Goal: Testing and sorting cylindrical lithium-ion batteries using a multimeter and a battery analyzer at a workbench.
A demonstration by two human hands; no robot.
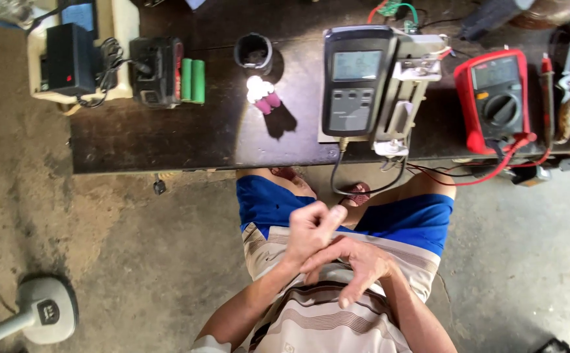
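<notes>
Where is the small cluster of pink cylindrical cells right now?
In the head view, the pink cells stand on the dark workbench, left of the grey tester and just below the black cup.

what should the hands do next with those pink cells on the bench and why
Probably reach the right hand forward to the pink cells. Both it and the left hand are empty, clasped over the lap, while the cells stand untouched beside the grey battery tester.

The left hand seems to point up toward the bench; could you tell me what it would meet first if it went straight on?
Probably the grey meter's cable hanging from the dark bench edge, then the meter. The left hand, fist-like against the right hand, sits nearer the camera, so depth is uncertain.
</notes>
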